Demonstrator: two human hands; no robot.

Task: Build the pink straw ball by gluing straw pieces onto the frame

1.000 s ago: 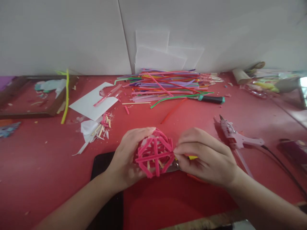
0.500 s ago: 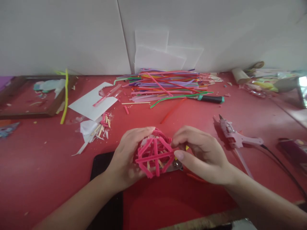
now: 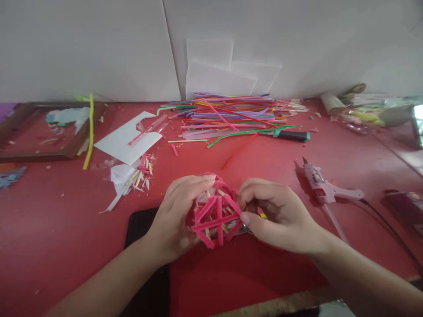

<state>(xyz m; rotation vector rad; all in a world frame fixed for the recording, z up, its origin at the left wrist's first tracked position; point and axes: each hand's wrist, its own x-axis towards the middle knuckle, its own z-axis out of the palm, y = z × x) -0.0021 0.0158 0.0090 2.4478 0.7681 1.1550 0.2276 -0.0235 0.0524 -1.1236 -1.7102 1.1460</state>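
one pink stick lattice ball (image 3: pixel 216 215) is held just above the red desk (image 3: pixel 66 246), between two hands. left hand (image 3: pixel 176 218) fingers are curled around its left side; right hand (image 3: pixel 280 218) fingers are pinched at its right edge. a yellow item beneath the right hand is mostly hidden. one pink glue gun (image 3: pixel 325 189) is noted near the right hand.
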